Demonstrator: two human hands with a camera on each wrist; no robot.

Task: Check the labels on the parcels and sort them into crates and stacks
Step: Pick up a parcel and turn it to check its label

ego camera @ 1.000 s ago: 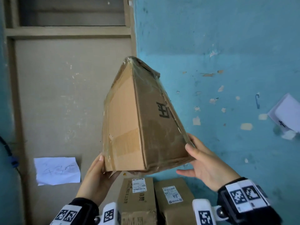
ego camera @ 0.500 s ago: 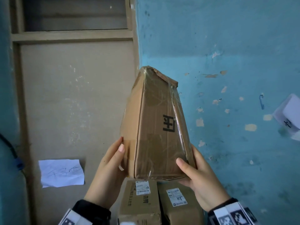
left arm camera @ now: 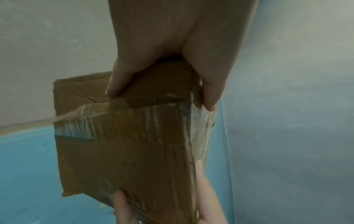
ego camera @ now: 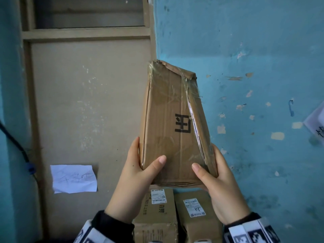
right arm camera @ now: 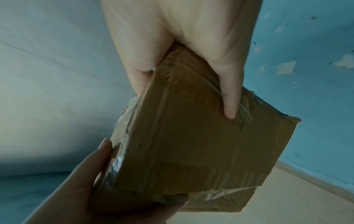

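- Head view: left hand [ego camera: 138, 174] and right hand [ego camera: 221, 183] both grip taped cardboard parcel [ego camera: 173, 123], raised above two labelled boxes [ego camera: 177, 213].
- Step, judged: label check; none visible, so rotate parcel next.

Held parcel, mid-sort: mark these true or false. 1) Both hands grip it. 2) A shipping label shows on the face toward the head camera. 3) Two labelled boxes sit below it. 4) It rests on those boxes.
1) True: the left hand and right hand grip the parcel.
2) False: that face shows only a black printed mark and tape.
3) True: two boxes carry white labels.
4) False: it is held up above them.
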